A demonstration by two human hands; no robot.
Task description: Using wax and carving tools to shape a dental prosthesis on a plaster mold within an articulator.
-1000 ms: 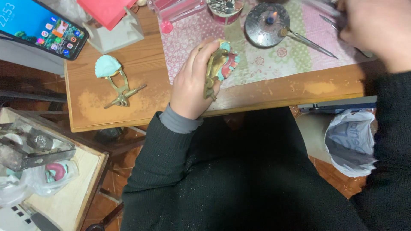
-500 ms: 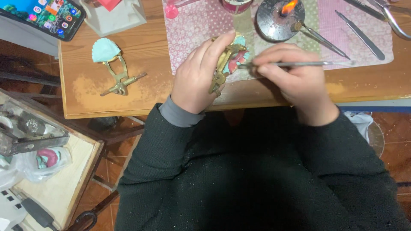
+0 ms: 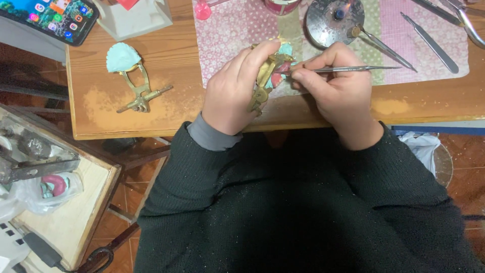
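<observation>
My left hand [image 3: 233, 91] grips a brass articulator [image 3: 263, 81] that carries a pale teal plaster cast [image 3: 286, 49] with pink wax. My right hand [image 3: 336, 86] pinches a thin metal wax tool [image 3: 353, 69] like a pen. The tool's tip meets the pink wax on the cast, between the two hands. Both hands hover over the near edge of the wooden table [image 3: 166, 50], above a pink patterned cloth [image 3: 237, 30].
A second brass articulator with a teal cast [image 3: 132, 76] lies on the table's left part. A small burner with a flame [image 3: 336, 17] and metal tools [image 3: 429, 35] lie on the cloth. A phone [image 3: 55, 17] sits top left. A low side tray [image 3: 60, 202] stands at left.
My right hand has come down from the top right with the metal tool and set its tip against the cast. The left hand kept holding the articulator and shifted little.
</observation>
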